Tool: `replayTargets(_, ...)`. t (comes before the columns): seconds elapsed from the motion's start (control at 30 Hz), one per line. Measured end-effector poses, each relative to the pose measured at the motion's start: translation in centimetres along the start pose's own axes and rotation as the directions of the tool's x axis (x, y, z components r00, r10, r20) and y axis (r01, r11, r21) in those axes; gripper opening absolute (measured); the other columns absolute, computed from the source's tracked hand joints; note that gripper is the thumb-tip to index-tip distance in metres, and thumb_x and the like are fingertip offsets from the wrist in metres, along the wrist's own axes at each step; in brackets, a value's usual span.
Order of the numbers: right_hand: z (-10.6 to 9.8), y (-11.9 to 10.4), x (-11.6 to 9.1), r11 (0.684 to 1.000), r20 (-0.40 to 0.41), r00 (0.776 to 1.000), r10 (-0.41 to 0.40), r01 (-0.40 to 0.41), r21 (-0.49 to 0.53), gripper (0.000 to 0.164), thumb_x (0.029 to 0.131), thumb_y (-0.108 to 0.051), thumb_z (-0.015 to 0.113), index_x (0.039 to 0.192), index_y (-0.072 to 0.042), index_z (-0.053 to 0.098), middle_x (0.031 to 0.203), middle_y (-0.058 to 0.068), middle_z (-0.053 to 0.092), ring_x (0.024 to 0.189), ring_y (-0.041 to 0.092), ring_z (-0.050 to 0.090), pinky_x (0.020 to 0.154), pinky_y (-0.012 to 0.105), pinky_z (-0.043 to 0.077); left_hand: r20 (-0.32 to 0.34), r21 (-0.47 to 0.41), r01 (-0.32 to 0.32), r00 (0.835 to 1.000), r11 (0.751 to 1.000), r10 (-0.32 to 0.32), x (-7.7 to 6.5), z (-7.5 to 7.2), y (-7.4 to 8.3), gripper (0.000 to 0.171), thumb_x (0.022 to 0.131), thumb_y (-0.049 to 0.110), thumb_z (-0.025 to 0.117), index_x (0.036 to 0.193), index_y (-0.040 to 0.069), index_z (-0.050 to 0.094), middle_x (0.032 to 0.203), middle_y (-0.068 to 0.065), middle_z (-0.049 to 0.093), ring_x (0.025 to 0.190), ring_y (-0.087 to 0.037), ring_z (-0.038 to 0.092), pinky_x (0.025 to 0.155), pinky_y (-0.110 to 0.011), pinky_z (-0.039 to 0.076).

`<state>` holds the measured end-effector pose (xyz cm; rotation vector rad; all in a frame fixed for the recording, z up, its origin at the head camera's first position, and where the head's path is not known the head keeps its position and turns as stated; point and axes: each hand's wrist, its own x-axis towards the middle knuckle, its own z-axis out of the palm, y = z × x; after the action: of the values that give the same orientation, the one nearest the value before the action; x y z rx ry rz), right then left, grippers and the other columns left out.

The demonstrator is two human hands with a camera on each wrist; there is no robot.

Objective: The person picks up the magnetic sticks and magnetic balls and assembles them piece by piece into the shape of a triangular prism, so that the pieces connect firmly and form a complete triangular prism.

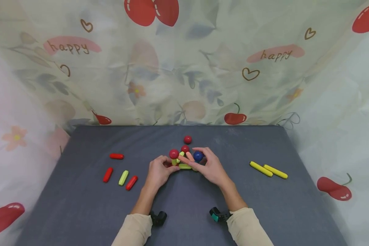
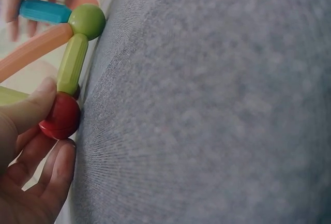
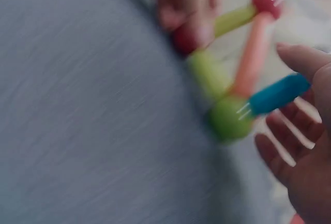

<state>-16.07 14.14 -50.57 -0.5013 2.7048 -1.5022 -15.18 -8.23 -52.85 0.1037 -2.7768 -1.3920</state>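
Pinching a low red ball [image 2: 61, 116] between the left hand's [image 1: 159, 170] thumb and fingers, at the near-left corner of a ball-and-rod frame [image 1: 185, 166] — probably pinning that corner to the grey table [image 1: 184, 208] to steady everything joined there. Sitting mid-table, between both hands. Linking that ball to a green ball [image 3: 230, 118] by a yellow-green rod [image 2: 72, 63] lying low. Carrying a higher red ball [image 1: 173, 154] on a raised yellow-green rod [image 1: 174, 162] and bracing it with an orange rod [image 3: 253, 53] slanting down to the green ball, presumably for stiffness. Spreading the right hand [image 1: 213, 167] loosely, fingers relaxed, around a blue rod [image 3: 279, 94] and a blue ball [image 1: 198, 156], seemingly gripping neither; not showing clearly whether touching either. Leaving three red rods [image 1: 116, 156] and a yellow-green spare [image 1: 123, 178] lying well apart on the left, plus two yellow rods [image 1: 261, 168] on the right, likely giving both hands room.

Reading "happy" twice in brown script on pink patches of the hanging cloth [image 1: 172, 85] — among cherries and hearts. Finding no legible brand or label on the rods, balls or dark wrist devices [image 1: 158, 218].
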Motion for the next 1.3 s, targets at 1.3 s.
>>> replayTargets(1.3, 2.0, 4.8, -0.8, 0.997, -0.025, 0.998, 0.064, -0.063, 0.053, 0.017, 0.092, -0.030, 0.077, 0.103, -0.017, 0.074, 0.105, -0.002, 0.058, 0.088, 0.013, 0.054, 0.078, 0.026, 0.045, 0.008, 0.402, 0.189, 0.978, 0.896, -0.210, 3.2, -16.6, -9.4, 0.037, 0.099, 0.025, 0.068, 0.131, 0.007, 0.065, 0.126, -0.025, 0.060, 0.110, -0.041, 0.058, 0.088, -0.056, 0.049)
